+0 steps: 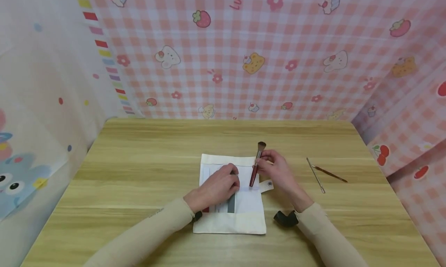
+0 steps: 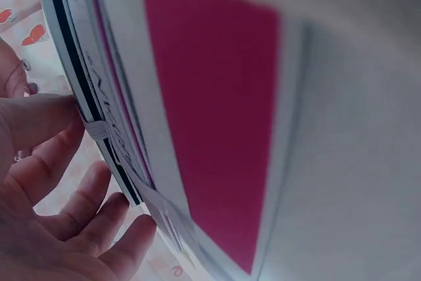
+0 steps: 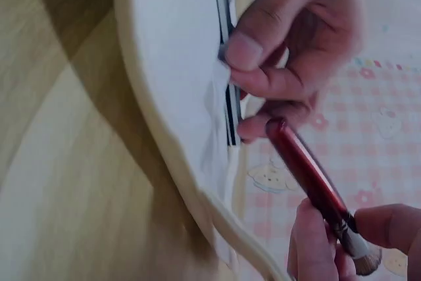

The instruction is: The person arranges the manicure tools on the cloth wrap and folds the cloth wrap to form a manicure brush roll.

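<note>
"Brush (image 1: 255, 171) where?"
"Above the right side of the case (image 1: 249, 202), bristles far, handle end near. Held near the metal collar in the right fingers (image 3: 389, 224)."
"Left fingers (image 3: 245, 52)?"
"Apparently pinching the elastic (image 2: 98, 130), near mid-case."
"How to thread well?"
"Probably best: raise the elastic slightly, feed handle first, slide gently, avoid bending the bristles."

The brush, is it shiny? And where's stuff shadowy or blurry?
Right wrist view: a pale shine streaks the brush, a dark shadow falls on the table beside the pouch; left wrist view: the red patch has a blurry top edge; head view: soft shadows beside the sleeves.
</note>
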A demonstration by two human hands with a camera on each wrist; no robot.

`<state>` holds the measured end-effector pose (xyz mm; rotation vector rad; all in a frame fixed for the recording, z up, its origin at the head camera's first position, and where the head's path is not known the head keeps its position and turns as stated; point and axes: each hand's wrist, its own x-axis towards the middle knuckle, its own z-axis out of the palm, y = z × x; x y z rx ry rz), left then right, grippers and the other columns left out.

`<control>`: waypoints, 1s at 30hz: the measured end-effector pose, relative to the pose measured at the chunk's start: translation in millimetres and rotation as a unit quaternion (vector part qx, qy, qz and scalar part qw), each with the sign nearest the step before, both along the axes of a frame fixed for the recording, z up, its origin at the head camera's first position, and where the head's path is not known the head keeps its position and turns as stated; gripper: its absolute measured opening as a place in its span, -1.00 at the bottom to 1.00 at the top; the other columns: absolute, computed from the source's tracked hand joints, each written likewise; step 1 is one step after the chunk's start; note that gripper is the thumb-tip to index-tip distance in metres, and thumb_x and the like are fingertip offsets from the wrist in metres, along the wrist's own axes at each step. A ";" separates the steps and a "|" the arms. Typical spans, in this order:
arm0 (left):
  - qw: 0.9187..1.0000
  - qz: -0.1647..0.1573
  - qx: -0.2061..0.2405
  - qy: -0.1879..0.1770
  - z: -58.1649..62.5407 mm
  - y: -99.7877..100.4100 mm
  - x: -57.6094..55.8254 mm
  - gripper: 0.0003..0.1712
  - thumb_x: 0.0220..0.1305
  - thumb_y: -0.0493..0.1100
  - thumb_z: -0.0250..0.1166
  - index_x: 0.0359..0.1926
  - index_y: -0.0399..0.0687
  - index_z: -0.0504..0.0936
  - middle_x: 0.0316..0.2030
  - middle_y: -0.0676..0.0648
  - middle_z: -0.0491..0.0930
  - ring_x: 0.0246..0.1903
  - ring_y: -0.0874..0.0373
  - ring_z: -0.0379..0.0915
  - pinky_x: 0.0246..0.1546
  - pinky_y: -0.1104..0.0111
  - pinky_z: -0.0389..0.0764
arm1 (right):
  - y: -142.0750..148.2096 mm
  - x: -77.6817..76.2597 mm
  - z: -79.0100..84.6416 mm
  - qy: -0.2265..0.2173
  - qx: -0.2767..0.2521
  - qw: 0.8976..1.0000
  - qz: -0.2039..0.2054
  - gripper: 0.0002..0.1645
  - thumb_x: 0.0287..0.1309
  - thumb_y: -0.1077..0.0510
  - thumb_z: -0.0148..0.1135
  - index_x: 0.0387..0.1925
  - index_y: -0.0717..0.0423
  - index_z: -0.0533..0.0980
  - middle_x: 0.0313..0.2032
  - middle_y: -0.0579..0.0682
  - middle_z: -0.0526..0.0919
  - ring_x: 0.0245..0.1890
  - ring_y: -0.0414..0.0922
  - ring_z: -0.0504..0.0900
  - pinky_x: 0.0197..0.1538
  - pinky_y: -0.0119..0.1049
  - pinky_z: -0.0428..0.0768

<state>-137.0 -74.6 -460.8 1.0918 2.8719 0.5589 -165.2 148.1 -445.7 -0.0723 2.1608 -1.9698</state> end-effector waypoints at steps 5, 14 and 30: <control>1.000 -0.003 0.006 0.019 -2.7 0.1 -1.3 -0.88 0.38 -0.23 0.37 -0.35 -0.08 0.76 -0.03 -0.12 0.53 -0.04 0.01 0.45 0.09 0.21 0.51 | -10.0 -0.8 -4.6 -0.010 -0.024 1.000 -0.008 -0.59 0.44 0.32 0.14 0.18 0.48 0.29 -0.04 0.23 0.46 -0.16 -0.09 0.72 0.00 -0.23 0.71; 1.000 -0.005 0.011 0.021 -4.6 0.0 -2.4 -0.88 0.40 -0.19 0.38 -0.32 -0.07 0.76 -0.02 -0.13 0.52 -0.03 -0.01 0.45 0.10 0.18 0.50 | -19.1 -4.5 -2.5 0.004 0.015 1.000 -0.006 -0.58 0.44 0.31 0.15 0.20 0.47 0.32 0.00 0.30 0.49 -0.13 -0.02 0.72 -0.03 -0.24 0.72; 1.000 0.006 0.013 0.009 -4.9 0.4 -1.6 -0.90 0.38 -0.21 0.40 -0.31 -0.08 0.78 0.00 -0.12 0.53 -0.02 0.01 0.45 0.11 0.19 0.51 | -30.1 -6.1 -9.7 0.022 0.102 0.994 0.032 -0.54 0.43 0.30 0.14 0.25 0.44 0.31 -0.08 0.30 0.59 -0.25 -0.02 0.75 -0.15 -0.24 0.75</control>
